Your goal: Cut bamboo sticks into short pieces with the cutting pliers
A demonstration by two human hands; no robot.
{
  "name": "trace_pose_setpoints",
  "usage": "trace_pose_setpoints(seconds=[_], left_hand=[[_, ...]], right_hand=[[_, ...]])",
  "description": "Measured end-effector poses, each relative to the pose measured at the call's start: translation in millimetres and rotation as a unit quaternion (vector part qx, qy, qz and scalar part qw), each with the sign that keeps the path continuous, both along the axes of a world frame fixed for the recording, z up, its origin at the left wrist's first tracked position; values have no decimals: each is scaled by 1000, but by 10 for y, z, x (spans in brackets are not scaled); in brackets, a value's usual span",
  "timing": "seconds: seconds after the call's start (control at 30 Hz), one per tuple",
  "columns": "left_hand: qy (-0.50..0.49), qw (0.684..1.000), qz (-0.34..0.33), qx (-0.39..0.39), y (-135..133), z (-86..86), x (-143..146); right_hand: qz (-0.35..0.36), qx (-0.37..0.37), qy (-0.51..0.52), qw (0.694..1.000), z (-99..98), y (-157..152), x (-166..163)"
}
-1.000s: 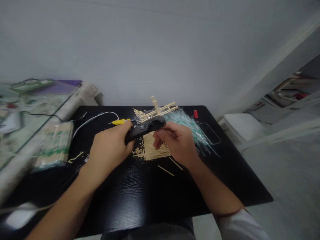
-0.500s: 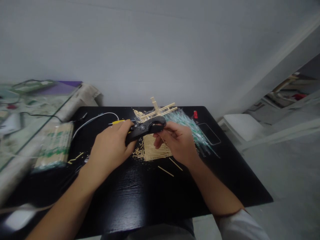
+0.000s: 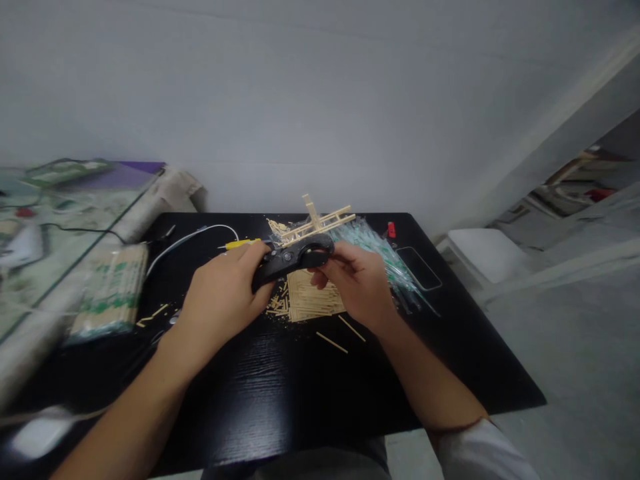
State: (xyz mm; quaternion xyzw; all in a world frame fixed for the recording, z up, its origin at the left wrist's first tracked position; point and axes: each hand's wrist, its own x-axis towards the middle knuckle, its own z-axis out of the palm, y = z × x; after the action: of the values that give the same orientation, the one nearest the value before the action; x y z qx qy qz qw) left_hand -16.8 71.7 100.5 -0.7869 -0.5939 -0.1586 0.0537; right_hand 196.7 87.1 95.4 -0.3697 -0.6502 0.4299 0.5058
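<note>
My left hand (image 3: pixel 223 293) is wrapped round the handle of a black cutting tool (image 3: pixel 293 257) held over the black table (image 3: pixel 300 400). My right hand (image 3: pixel 357 283) is closed in a pinch at the tool's round head; what its fingers hold is too small to make out. Under both hands lies a flat panel of glued wooden sticks (image 3: pixel 313 301) with short offcuts beside it. Behind the tool stands a small wooden stick frame (image 3: pixel 320 219).
A heap of green-tipped sticks in clear wrappers (image 3: pixel 380 257) lies right of the hands. A yellow-handled tool (image 3: pixel 243 244), a white cable (image 3: pixel 190 239), a red item (image 3: pixel 391 229) and a phone (image 3: pixel 419 267) sit at the back. Wrapped stick bundles (image 3: pixel 107 290) and a glass-topped surface (image 3: pixel 60 220) are at left.
My right hand's fingers have shifted up closer against the tool's head. The left hand and tool have barely moved.
</note>
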Motion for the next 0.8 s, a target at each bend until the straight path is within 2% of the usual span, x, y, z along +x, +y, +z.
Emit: trace_pose_setpoints(seconds=[0.23,0.37,0.5,0.8], left_hand=[[-23,999,-2,-22,-15,22,8],[-8,999,12,-30,-24,22,5],[-19,1000,-9,-9,-17,10,-8],[-35,999,-6,-38,-6,39,10]], right_hand=[[-14,37,-22,999,-54,43,10],[-26,35,-27,999,-77,51,2],[-25,38,-28,999,-86,53,2],[-29,30,-41,998,-66,50,14]])
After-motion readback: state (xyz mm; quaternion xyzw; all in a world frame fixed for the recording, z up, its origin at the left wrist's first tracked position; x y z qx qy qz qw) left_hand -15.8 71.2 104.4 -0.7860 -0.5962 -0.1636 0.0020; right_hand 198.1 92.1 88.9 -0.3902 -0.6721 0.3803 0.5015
